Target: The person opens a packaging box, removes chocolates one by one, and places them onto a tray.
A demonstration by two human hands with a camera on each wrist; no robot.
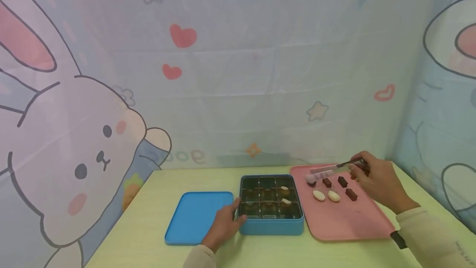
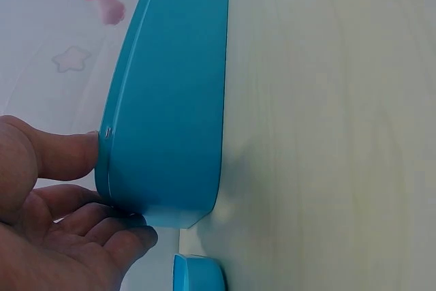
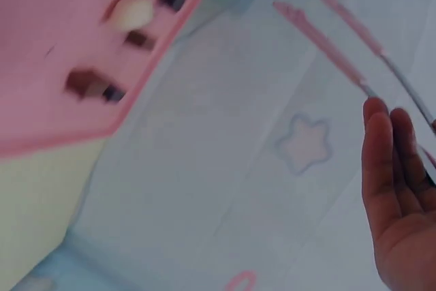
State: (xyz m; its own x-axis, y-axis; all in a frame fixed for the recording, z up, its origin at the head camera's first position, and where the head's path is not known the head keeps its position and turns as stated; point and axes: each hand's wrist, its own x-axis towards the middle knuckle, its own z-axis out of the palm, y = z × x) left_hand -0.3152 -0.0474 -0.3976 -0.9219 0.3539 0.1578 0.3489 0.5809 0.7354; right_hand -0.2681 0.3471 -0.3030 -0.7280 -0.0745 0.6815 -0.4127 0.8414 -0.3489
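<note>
My left hand [image 1: 225, 222] holds the front left corner of a blue box [image 1: 271, 227], its thumb at the rim [image 2: 103, 158] and its fingers around the corner. Inside, a divided insert has pale pieces [image 1: 286, 201] in two cells of its right column. My right hand [image 1: 379, 180] grips tongs [image 1: 322, 171] with pinkish tips, above the far part of a pink tray [image 1: 346, 222]. In the right wrist view the tong arms stand apart with nothing between them. Beneath and near them lie two white oval pieces [image 1: 334, 196] and several dark brown chocolate-like pieces [image 1: 351, 194].
A flat blue lid [image 1: 198, 217] lies on the pale wood-look table [image 1: 130, 226], left of the box. The tray sits close to the box's right side. Behind the table hangs a printed cloth [image 1: 238, 115] with a rabbit, hearts and stars.
</note>
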